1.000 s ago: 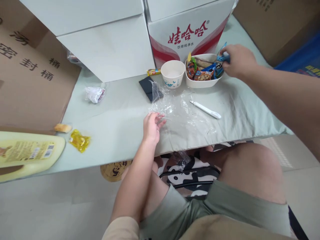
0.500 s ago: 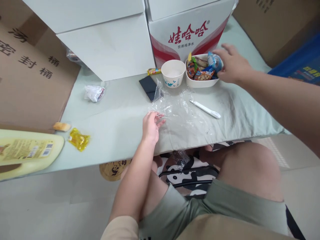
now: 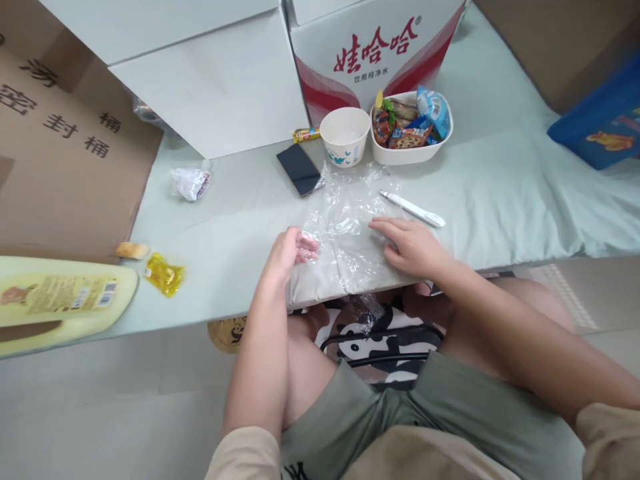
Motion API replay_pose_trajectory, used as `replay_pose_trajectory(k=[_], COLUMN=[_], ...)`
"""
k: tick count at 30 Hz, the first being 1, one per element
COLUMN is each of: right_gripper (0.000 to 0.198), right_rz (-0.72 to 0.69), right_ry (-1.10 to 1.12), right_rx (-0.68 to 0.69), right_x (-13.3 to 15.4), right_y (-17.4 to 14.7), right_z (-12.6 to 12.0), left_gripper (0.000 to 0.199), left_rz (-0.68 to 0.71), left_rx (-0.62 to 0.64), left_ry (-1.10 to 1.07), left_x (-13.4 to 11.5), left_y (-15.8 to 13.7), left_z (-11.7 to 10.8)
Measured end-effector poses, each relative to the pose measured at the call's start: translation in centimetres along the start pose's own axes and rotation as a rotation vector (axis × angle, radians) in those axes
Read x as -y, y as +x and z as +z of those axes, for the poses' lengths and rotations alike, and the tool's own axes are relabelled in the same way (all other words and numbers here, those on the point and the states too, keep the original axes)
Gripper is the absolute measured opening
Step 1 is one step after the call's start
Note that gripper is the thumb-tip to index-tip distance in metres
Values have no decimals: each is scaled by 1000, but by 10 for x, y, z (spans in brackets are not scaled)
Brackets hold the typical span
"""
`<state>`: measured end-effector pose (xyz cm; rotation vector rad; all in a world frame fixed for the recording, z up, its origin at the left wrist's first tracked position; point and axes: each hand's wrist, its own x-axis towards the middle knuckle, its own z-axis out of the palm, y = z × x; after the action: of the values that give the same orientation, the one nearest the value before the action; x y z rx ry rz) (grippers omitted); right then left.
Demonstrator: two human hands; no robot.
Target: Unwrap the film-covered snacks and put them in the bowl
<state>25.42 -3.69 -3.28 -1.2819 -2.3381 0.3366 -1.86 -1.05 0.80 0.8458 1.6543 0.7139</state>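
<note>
A crinkled sheet of clear plastic film [image 3: 345,210] is spread over the table's front part. At its left edge, my left hand [image 3: 290,250] has its fingers curled, with film gathered against them; part of the fingers shows through the plastic. My right hand [image 3: 410,247] rests on the film's right side, fingers stretched out and holding nothing. Just beyond it lies a white utility knife [image 3: 413,209]. Behind the film stand a white paper bowl [image 3: 345,137] and a white tub [image 3: 407,157] with several wrapped snacks, a blue snack packet [image 3: 434,110] on its right side.
A dark phone [image 3: 299,170] and a yellow snack stick [image 3: 306,135] lie left of the bowl. Further left are a white wrapper [image 3: 190,183], a small bread roll [image 3: 133,251] and a yellow wrapper [image 3: 165,275]. White boxes [image 3: 215,80] stand behind; a blue package [image 3: 600,127] sits right.
My right hand has let go of the blue packet in the tub and come back to the film. My left hand has shifted slightly left and nearer to me, with film at its fingers.
</note>
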Motion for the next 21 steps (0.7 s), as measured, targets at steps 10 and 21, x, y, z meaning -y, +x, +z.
replay_pose_trajectory(k=[10, 21], right_gripper=[29, 44], right_rz=[-6, 203], right_ry=[-38, -190], right_rx=[-135, 43], right_x=[3, -26], right_y=[2, -5], right_z=[-19, -21], left_gripper=[7, 60], left_rz=[1115, 763], left_rx=[-226, 58], left_ry=[501, 826], left_x=[17, 21], left_y=[-11, 20], left_z=[7, -24])
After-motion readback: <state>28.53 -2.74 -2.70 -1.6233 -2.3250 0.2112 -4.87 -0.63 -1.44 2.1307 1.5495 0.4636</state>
